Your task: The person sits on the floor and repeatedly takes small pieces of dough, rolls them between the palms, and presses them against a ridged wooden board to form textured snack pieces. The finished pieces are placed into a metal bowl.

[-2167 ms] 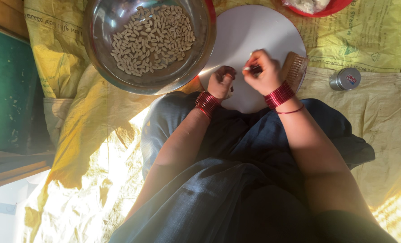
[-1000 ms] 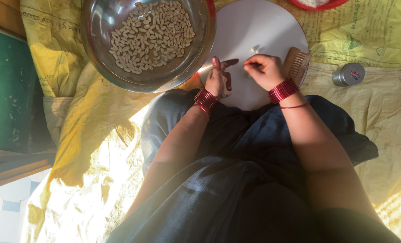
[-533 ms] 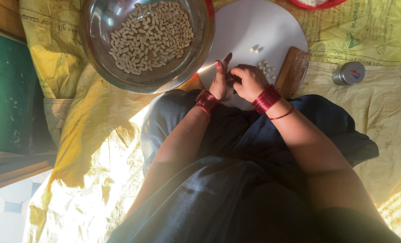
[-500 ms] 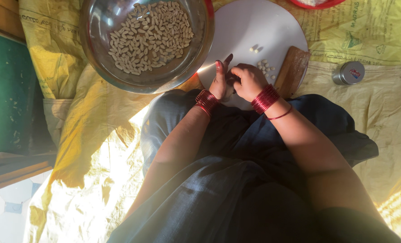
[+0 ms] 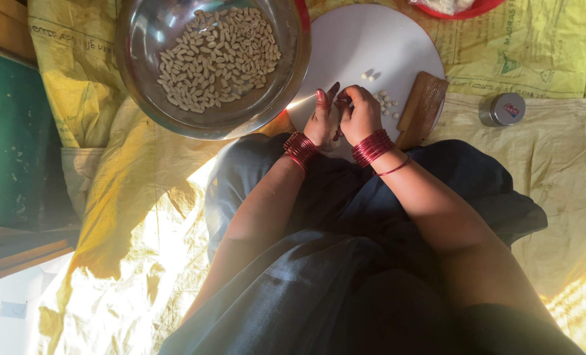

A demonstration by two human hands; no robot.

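Pale nuts (image 5: 386,102) lay loose on the round white board (image 5: 372,46) at the upper centre of the frame, just beyond the two hands. The left hand (image 5: 322,121) and right hand (image 5: 360,115) were pressed close together over the board's near edge. The fingers (image 5: 345,98) were curled inward as if pinching one small nut between them, though the nut itself was hidden. A wooden block (image 5: 422,105) rested against the board's right side. A steel bowl (image 5: 141,66) heaped with more nuts sat at the upper left, overlapping the board's edge. A small tin (image 5: 503,108) stood to the right on the yellow sacking (image 5: 109,197). The pinched nut looked likely to slip and roll into the dark lap, since the grip was tight and crowded.
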